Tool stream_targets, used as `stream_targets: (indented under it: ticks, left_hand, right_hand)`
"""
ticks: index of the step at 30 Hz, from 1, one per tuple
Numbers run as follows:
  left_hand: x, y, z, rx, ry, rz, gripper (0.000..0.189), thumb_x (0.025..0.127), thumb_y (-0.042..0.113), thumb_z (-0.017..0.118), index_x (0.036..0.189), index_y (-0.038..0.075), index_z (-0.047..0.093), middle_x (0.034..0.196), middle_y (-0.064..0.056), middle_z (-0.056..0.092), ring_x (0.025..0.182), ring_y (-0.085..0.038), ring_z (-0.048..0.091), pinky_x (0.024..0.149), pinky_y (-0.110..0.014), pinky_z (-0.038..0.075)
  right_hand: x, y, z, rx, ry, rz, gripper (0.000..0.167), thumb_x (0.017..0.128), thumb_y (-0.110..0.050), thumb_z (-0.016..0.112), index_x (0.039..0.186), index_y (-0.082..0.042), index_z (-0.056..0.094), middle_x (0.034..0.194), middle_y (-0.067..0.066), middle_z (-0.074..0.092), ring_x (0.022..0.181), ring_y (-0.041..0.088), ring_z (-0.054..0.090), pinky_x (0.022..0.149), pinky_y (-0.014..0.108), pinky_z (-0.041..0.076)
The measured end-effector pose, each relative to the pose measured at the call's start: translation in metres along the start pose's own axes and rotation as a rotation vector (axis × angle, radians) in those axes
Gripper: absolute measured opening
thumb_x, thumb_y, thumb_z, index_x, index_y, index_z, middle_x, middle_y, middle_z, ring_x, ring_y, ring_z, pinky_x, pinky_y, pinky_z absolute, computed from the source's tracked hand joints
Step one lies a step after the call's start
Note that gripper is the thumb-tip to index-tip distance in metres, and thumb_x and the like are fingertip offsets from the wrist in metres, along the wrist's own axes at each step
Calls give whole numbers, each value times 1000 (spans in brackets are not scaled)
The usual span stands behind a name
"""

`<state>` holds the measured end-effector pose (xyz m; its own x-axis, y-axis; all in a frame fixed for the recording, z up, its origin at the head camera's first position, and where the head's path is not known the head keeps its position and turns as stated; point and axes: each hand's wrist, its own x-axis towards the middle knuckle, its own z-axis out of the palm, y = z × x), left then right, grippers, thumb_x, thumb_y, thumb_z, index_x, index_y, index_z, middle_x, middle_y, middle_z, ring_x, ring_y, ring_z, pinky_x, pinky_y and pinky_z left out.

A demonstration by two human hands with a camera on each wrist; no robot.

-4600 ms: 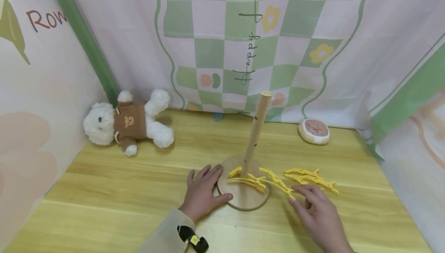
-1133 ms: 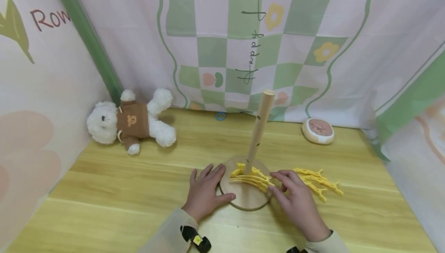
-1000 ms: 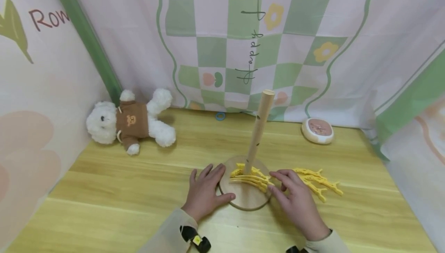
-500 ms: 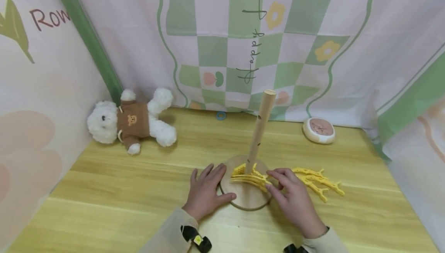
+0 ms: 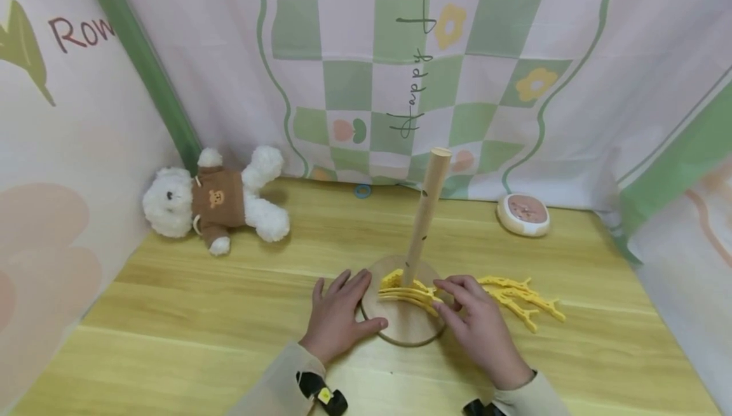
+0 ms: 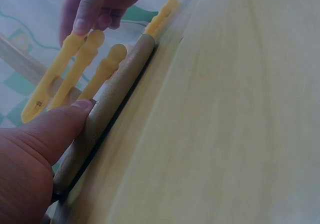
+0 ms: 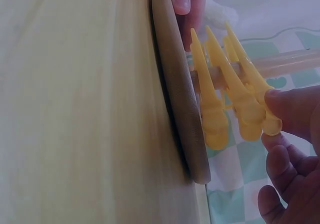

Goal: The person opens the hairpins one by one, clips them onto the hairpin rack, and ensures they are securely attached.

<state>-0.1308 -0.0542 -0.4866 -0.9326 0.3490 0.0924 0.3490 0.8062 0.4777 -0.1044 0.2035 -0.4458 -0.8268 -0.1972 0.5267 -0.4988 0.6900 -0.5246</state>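
A round wooden base (image 5: 403, 333) stands on the table with an upright wooden post (image 5: 426, 206), marked by dark holes. My left hand (image 5: 337, 317) lies at the base's left edge, fingers spread along the rim and thumb on top. Yellow plastic branch-shaped pieces (image 7: 204, 77) sit one above another around the lower post. At the right end of the uppermost yellow branch piece (image 7: 252, 79), my right hand (image 5: 477, 324) pinches it between thumb and fingers. In the left wrist view this piece (image 6: 47, 87) runs across the post, spaced apart from those below.
Several loose yellow branch pieces (image 5: 517, 292) lie on the table right of the right hand. A white plush toy (image 5: 220, 200) lies at the back left, a small blue ring (image 5: 363, 191) behind the post, and a white-rimmed device (image 5: 523, 214) at the back right. Curtains hang behind.
My right hand has carried a yellow branch piece leftward from beside the base to the post, over the others, shifting slightly further left in the last second. My left hand stays at the base.
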Motion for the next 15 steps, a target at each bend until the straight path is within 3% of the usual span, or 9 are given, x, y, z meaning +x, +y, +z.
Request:
stream_targets:
  ticks: [15]
  left_hand:
    - [0, 1, 2, 7, 1, 8, 92, 82, 73, 63, 154, 19, 42, 158, 3, 41, 147, -30, 33, 115, -68, 9]
  right_hand:
    - [-4, 3, 0, 7, 16, 51, 44, 79, -3, 84, 120, -1, 70, 109, 7, 64, 74, 11, 54, 56, 23, 47]
